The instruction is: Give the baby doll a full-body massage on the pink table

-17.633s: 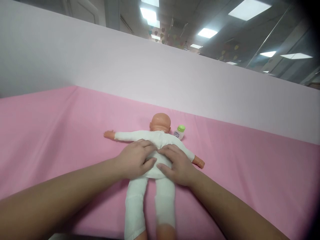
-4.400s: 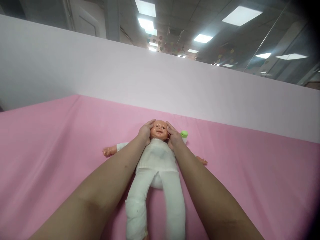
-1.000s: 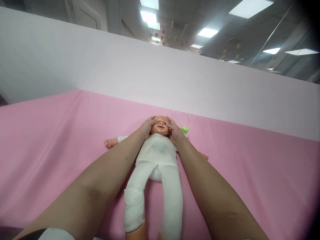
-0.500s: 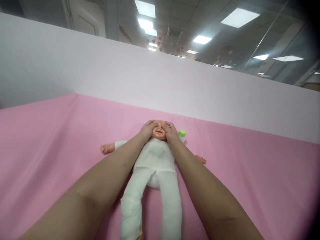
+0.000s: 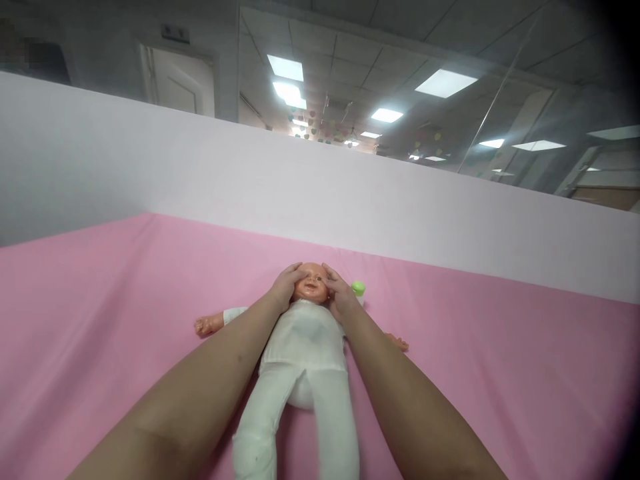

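A baby doll (image 5: 303, 340) in a white cloth body lies on its back, its head towards the far wall. My left hand (image 5: 286, 285) rests against the left side of its head, fingers stretched along it and the thumb by the eye. On the other side my right hand (image 5: 340, 291) lies along the head with its fingers apart, touching the cheek and temple. The doll's mouth and one eye show between my hands. Its arms are spread out, partly hidden behind my forearms. Both hands are open.
A container with a green cap (image 5: 358, 288) stands just beyond my right hand, mostly hidden by it. The doll lies on a pink sheet (image 5: 465, 347). A low white wall (image 5: 300, 180) borders the far side, with glass above it.
My thumbs have slid outward from the middle of the doll's face towards its sides, so an eye now shows. The view has tilted up, and the doll appears lower.
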### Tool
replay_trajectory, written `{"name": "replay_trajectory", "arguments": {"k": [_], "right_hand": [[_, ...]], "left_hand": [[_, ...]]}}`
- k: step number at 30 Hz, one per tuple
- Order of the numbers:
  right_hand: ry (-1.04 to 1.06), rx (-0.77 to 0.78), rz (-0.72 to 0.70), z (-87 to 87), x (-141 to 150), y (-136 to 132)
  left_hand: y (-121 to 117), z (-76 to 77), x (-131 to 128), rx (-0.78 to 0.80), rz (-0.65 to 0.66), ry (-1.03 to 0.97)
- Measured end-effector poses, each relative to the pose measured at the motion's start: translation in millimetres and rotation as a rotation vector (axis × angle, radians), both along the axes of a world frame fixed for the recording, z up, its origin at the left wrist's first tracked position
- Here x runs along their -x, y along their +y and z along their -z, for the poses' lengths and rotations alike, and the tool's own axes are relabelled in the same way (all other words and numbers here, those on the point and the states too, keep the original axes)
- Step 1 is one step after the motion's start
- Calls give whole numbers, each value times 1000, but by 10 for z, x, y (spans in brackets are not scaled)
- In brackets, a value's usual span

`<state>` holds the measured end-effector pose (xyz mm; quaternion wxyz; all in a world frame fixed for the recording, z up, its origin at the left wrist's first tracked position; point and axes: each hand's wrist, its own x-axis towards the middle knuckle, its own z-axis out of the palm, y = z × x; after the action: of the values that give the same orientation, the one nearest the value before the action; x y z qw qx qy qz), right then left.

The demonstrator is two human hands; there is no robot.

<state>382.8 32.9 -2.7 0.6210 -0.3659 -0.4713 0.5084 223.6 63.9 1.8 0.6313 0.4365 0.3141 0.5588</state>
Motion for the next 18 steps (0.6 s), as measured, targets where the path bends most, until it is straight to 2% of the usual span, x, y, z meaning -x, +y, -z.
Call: {"name": "replay_trajectory", "arguments": {"k": [5,10,18], "right_hand": [[-79,10,102,-63,113,-19],[-150,16,226,-19,155,83],[-97,-21,175,130,81,187]], "left_hand": [[11,9,-21,-28,-36,57],[53,26,-68,-43,-38,79],[84,63,-49,-68,-46,89]]}}
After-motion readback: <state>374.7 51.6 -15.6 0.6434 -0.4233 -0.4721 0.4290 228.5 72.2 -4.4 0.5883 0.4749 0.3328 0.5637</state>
